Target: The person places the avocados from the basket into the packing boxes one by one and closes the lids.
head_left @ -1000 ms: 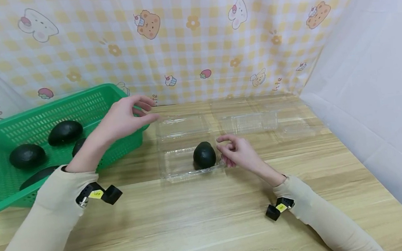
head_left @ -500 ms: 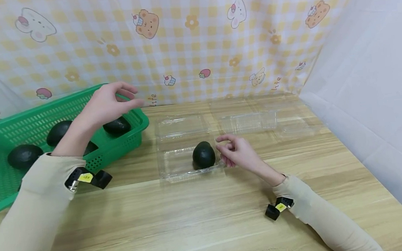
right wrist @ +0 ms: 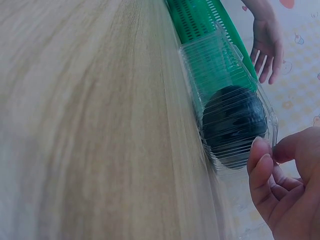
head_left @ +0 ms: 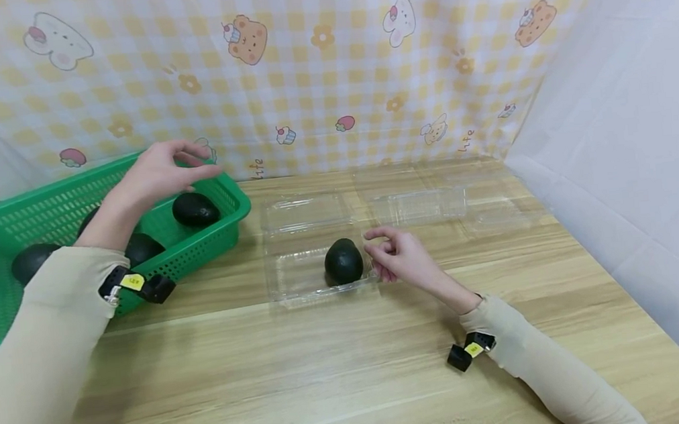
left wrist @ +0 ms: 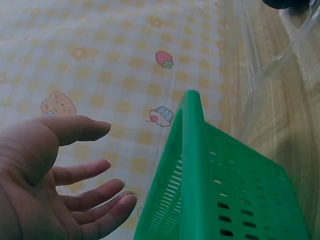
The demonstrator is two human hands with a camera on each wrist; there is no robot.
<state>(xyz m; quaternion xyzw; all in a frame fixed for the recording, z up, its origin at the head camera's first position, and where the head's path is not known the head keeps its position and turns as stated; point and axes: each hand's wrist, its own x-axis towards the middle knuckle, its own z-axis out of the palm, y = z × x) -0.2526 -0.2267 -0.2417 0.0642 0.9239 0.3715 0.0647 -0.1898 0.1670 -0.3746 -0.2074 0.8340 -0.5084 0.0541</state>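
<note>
In the head view, a clear plastic clamshell box (head_left: 296, 269) lies with its lid folded back on the table. One dark avocado (head_left: 344, 262) sits at the right end of its base. My right hand (head_left: 407, 260) pinches the box's right rim between thumb and curled fingers, which the right wrist view shows beside the avocado. Over the green basket (head_left: 241, 210) hovers my left hand (head_left: 160, 170), fingers relaxed and apart, holding nothing. Below it an avocado (head_left: 195, 210) lies in the basket's right end; others there are partly hidden by my left arm.
More clear plastic boxes (head_left: 424, 206) stand behind and to the right of my right hand. A yellow checked cloth (head_left: 316, 79) hangs along the table's back edge. Bare wooden table (head_left: 329, 368) extends in front of the box.
My left hand has moved left from beside the open box to above the basket, uncovering the avocado in the basket's right end. The right hand has stayed at the box rim.
</note>
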